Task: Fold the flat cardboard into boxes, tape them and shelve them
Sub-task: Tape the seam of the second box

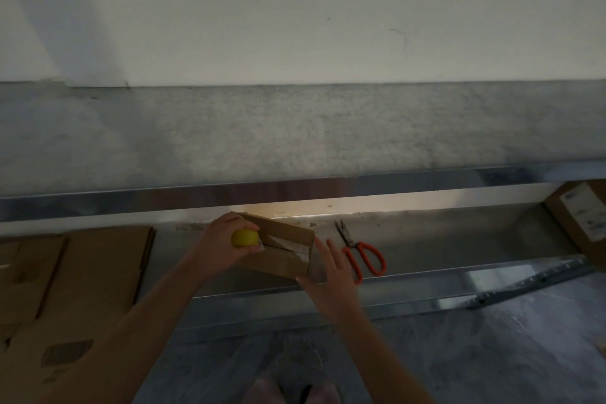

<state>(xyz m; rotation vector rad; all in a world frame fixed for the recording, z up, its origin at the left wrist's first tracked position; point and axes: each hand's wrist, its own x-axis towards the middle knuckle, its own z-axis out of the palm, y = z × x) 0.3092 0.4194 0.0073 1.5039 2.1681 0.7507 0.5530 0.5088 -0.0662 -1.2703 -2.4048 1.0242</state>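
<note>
Left fingers gripping tape roll, right fingers spread on taped cardboard box, scissors beside

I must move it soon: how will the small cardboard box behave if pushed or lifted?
The cardboard box looks small and thin-walled, so probably light and easily dented. On the smooth metal shelf it would likely slide; the right hand steadies its end.

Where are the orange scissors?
In the head view, the orange scissors lie on the metal shelf, right of the small cardboard box, just past the right hand.
</note>
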